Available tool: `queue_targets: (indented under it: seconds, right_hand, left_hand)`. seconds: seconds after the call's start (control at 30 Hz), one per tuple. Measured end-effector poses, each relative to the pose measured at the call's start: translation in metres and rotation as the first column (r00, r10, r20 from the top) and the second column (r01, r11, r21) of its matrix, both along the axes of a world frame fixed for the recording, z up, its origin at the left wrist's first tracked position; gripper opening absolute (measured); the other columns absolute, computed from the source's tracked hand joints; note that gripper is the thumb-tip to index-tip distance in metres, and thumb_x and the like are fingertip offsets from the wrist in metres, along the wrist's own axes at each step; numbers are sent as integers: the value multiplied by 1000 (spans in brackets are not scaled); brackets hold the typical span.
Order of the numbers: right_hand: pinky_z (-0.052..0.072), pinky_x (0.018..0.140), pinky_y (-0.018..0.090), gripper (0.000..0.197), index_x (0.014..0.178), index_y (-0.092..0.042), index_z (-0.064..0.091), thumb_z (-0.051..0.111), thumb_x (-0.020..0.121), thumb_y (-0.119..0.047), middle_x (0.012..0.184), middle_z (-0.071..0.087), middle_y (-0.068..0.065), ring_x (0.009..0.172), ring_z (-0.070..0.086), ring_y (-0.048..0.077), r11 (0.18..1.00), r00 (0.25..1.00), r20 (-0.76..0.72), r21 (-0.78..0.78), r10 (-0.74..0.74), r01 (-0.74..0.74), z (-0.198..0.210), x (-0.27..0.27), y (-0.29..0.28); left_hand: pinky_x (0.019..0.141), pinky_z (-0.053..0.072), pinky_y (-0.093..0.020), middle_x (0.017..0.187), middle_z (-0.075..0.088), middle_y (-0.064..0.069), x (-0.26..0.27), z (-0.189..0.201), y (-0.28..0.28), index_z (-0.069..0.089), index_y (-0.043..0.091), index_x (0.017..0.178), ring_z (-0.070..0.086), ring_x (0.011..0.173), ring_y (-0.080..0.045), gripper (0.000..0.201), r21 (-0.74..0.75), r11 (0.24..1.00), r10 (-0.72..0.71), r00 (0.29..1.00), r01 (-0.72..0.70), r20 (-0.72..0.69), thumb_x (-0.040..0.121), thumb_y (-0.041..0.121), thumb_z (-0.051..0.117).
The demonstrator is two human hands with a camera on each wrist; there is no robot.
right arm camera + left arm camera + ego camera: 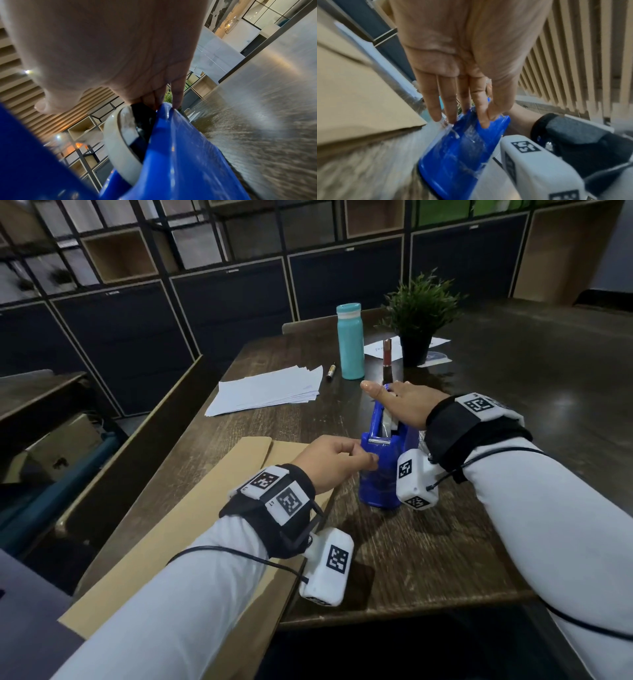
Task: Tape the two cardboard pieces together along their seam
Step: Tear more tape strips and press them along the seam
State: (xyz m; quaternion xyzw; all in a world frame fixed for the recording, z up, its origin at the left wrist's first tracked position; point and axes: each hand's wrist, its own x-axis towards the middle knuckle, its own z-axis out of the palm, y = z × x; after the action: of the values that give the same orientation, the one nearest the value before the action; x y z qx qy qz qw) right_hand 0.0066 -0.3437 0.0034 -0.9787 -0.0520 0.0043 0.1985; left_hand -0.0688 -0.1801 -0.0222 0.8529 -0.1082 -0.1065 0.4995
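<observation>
My right hand (404, 405) lies over the top of the blue plastic tape dispenser (380, 470), its fingers (177, 93) nearly straight and pressing on the rim beside the white roll of clear tape (120, 136), thumb stuck out to the side. My left hand (330, 460) reaches in at the dispenser's near end by the metal cutter bar; from the wrist view its fingers (435, 108) hang long and fairly straight, with thumb and forefinger closed together at the blue edge, where a shiny strip of tape seems to run, though blur keeps me from being sure they have it pinched. The dispenser stands on the dark wooden table (445, 542), just right of the two flat brown cardboard pieces (191, 542), which lie side by side under my left forearm, overhanging the table's near edge. Farther back are a fanned stack of white paper (267, 392), a teal bottle (350, 340) and a small potted plant (419, 316).
</observation>
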Motion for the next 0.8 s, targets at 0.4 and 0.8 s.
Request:
queue_targets:
  seconds: [0.4,0.8]
  right_hand:
    - [33,109,42,73,143,-10,36,37,92,-61,144,40,13,133,37,27,992,968,216,-34,127,-123,23,-29,10]
    - [45,87,24,31,107,-26,69,63,85,-48,109,67,-10,104,59,5,810,841,80,234,535,-538,28,-70,96]
  left_hand:
    - [93,45,-25,123,63,15,-16,27,66,73,13,86,58,107,2,23,263,965,-31,987,-11,155,90,32,61]
    - [102,38,-32,120,61,19,-44,23,130,75,22,85,54,112,0,20,231,943,127,899,-241,420,86,38,62]
